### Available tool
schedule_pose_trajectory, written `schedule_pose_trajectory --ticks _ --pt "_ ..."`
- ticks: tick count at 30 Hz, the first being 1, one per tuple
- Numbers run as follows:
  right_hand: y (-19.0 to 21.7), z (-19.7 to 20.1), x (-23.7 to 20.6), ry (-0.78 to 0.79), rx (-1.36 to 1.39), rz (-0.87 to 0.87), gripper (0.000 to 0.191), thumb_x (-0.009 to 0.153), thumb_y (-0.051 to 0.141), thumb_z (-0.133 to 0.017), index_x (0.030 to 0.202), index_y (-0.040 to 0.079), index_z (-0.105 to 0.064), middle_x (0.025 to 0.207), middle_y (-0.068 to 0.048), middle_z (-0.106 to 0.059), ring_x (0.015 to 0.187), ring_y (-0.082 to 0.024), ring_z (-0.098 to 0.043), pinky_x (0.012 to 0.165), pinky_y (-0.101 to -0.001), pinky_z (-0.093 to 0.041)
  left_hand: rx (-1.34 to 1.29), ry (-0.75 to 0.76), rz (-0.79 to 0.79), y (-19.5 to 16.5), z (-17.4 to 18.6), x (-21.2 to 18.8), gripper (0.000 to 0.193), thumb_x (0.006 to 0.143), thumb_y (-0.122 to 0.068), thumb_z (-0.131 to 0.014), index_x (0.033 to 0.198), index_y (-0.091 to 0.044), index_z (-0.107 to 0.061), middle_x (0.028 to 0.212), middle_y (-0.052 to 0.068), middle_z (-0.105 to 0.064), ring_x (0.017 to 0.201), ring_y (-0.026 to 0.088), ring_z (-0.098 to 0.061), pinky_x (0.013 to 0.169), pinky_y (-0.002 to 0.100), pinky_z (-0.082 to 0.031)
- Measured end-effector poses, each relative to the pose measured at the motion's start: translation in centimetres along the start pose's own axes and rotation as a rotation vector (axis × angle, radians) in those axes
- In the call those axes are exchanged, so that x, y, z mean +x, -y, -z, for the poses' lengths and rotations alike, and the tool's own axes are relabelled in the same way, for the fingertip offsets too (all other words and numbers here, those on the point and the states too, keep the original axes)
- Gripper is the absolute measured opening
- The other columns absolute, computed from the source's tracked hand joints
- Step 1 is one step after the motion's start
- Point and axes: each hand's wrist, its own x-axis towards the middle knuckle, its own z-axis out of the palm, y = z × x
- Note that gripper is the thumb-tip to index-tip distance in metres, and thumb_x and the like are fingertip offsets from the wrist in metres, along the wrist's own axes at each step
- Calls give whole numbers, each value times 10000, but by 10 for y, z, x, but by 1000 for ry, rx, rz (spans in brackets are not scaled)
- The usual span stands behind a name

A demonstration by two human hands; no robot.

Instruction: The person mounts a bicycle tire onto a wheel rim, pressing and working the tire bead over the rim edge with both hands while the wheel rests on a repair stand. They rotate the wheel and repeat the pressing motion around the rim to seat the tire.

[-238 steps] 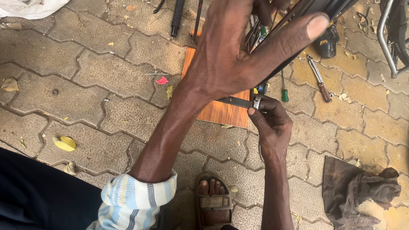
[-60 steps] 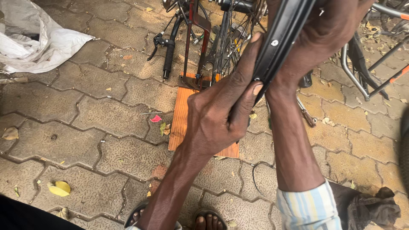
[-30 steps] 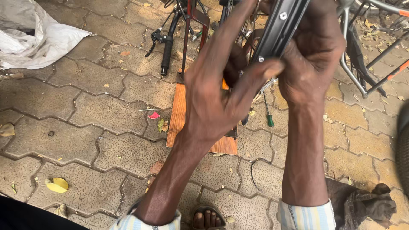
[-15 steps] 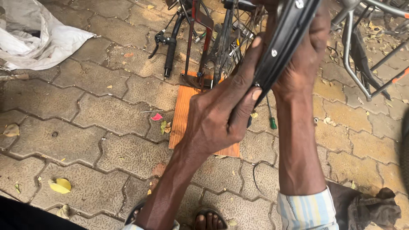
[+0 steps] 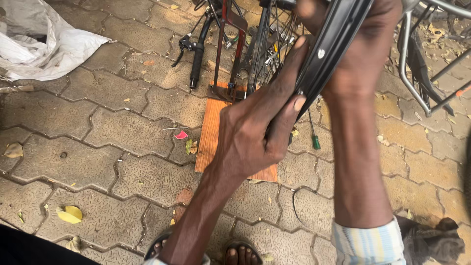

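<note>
Both hands clamp the black wheel rim (image 5: 327, 54) at upper right — left hand (image 5: 255, 132) below, right hand (image 5: 365, 54) above; a thumb could slip off the rim's slick edge.

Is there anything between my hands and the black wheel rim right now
Nothing visible. The left hand already grips the black rim with thumb and fingers, and the right hand wraps it from behind.
</note>
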Motion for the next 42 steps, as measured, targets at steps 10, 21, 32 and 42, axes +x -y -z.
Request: schedule_pose_trajectory --ticks 10,21,32,42 --pt "6 -10 -13 -168 -79 -95 179 1139 263 -622 1283 174 -679 981 -28 -727 736 -107 -692 714 -272 -660 -54 16 51 -3 2 1 467 1161 -129 -532 1596 -121 -364 1320 154 -694 925 145 -791 747 276 -655" --pt "23 -28 -3 -170 221 -22 253 1040 179 -773 1233 92 -634 1061 -73 -728 850 -106 -689 732 -211 -583 -61 -14 21 0 1 6 427 1164 -162 -504 1568 -138 -366 1376 189 -677 997 177 -790 800 286 -672" --pt "18 -21 18 -220 -663 331 215 1034 28 -756 1024 103 -556 981 -20 -652 823 -108 -634 740 -215 -533 -20 -5 30 0 3 3 428 1195 -201 -507 1595 -182 -355 1242 140 -709 1043 206 -785 847 302 -675" --pt "52 -25 12 -67 -495 88 181 1007 -31 -731 980 67 -581 965 -43 -608 804 -140 -572 739 -231 -509 -37 35 175 -6 1 4 462 1112 -166 -548 1551 -122 -410 1269 186 -730 994 232 -806 807 335 -654"
